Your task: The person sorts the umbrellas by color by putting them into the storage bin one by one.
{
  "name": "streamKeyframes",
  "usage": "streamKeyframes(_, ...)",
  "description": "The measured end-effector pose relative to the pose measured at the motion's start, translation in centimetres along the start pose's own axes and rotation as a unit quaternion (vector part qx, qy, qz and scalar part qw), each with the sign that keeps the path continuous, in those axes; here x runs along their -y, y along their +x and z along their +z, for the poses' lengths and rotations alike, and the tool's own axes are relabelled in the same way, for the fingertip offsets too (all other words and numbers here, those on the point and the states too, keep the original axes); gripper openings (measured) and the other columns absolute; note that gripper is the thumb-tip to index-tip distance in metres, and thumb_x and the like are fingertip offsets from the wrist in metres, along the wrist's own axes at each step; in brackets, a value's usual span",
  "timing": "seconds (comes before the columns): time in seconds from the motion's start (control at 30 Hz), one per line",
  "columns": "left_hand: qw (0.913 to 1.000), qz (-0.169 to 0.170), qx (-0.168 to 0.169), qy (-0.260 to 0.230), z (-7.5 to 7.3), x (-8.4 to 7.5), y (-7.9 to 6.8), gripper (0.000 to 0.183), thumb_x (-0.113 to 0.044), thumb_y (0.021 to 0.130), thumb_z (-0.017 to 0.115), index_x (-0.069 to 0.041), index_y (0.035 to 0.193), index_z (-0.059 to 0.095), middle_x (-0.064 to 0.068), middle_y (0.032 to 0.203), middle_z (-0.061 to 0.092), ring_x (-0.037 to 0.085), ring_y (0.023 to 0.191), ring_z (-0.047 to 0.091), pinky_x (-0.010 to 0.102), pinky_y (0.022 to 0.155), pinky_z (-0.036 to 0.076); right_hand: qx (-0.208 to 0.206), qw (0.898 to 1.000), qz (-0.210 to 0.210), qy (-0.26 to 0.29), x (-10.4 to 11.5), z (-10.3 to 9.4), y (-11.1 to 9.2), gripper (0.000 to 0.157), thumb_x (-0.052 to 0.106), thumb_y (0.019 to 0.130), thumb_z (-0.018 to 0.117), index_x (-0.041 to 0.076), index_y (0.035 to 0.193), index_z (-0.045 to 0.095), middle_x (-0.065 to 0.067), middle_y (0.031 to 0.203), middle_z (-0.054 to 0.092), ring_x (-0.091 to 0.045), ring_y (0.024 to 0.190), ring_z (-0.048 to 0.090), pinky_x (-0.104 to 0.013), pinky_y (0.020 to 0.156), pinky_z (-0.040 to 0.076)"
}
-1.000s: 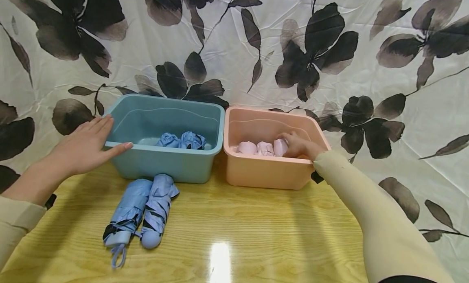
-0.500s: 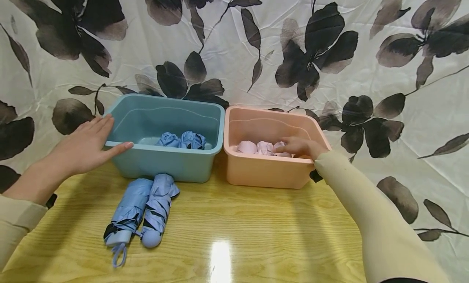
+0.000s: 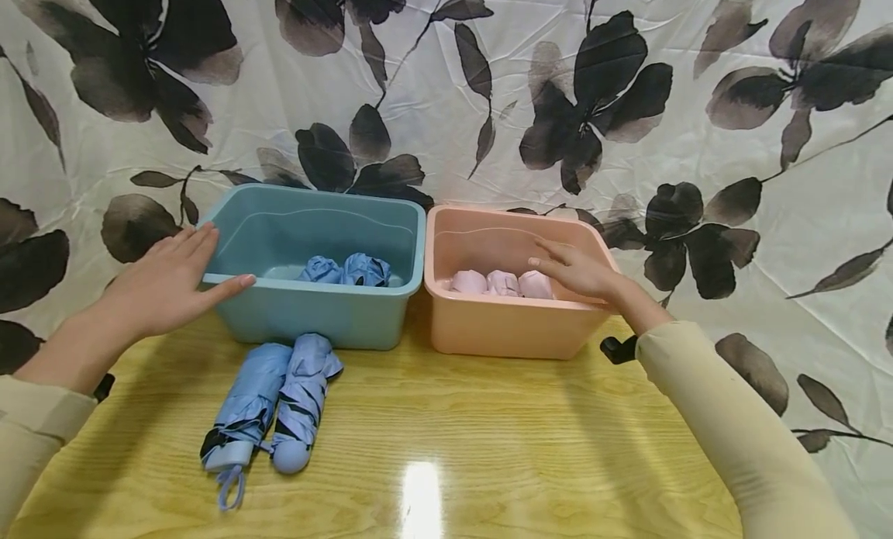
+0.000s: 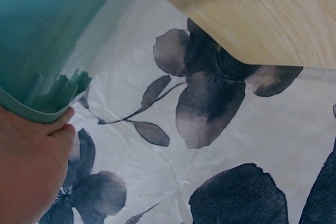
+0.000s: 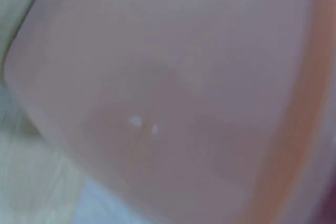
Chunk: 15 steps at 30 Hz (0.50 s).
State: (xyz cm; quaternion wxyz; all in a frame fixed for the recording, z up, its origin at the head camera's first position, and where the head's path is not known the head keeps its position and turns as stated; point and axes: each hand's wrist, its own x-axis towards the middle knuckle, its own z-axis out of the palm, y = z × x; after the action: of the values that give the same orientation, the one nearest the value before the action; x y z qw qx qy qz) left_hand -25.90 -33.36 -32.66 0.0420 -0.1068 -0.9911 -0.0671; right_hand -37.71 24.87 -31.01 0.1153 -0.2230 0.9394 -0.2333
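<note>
My left hand (image 3: 163,283), fingers straight, touches the blue bin (image 3: 324,316); my right hand (image 3: 575,272), fingers extended, hovers over the pink bin (image 3: 512,331), where three pink rolls (image 3: 502,284) sit. Two blue umbrellas (image 3: 253,395) lie in front.

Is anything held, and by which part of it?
Nothing: the left grip rests on the blue rectangular plastic bin's rim; the right grip is empty.

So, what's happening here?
A person's left hand rests on the teal bin, while the right hand, holding nothing, is over the peach bin. The peach bin has three rolled pink bundles, the teal one two blue bundles. Two folded blue umbrellas lie on the table in front of the teal bin.
</note>
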Motion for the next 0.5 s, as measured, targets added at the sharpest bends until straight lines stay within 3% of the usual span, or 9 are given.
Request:
streamKeyframes(0.1,1.0000,-0.001,-0.003,-0.002,0.0,-0.1,-0.1,0.105,-0.063,0.103,0.048,0.018,0.158,0.011,0.042,0.163,0.012,0.060,0.150,0.014,0.071,0.121,0.013,-0.069,0.997,-0.016,-0.024,0.1,-0.1,-2.1,0.077,0.051,0.110,0.044,0.010,0.168,0.015,-0.016,0.174,0.014,-0.040,0.159,0.013,-0.063,0.126,0.015)
streamKeyframes(0.27,1.0000,0.002,-0.001,-0.008,0.0,0.0,0.0,0.104,-0.063,0.104,0.047,0.018,0.158,0.009,0.043,0.163,0.010,0.061,0.151,0.012,0.071,0.121,0.011,-0.176,0.982,-0.003,-0.064,-1.2,-0.3,-5.0,0.082,0.054,0.109,0.042,0.007,0.168,0.008,-0.014,0.175,0.004,-0.034,0.161,-0.003,-0.063,0.127,0.002)
streamKeyframes(0.37,0.9999,0.003,0.001,-0.010,0.1,0.1,0.1,0.104,-0.063,0.104,0.046,0.018,0.158,0.008,0.042,0.163,0.009,0.060,0.151,0.012,0.071,0.121,0.010,-0.193,0.978,0.023,-0.069,-2.5,-0.5,-5.9,0.086,0.056,0.109,0.040,0.004,0.167,0.005,-0.014,0.175,0.000,-0.033,0.161,-0.008,-0.063,0.126,-0.002)
streamKeyframes(0.5,0.9999,0.003,0.002,-0.010,0.1,0.2,0.1,0.104,-0.063,0.104,0.045,0.018,0.158,0.008,0.042,0.163,0.008,0.060,0.151,0.010,0.071,0.122,0.008,-0.162,0.982,0.053,-0.082,-4.0,-0.4,-6.4,0.091,0.059,0.108,0.036,-0.001,0.165,-0.001,-0.018,0.174,-0.008,-0.039,0.160,-0.010,-0.066,0.125,-0.004)
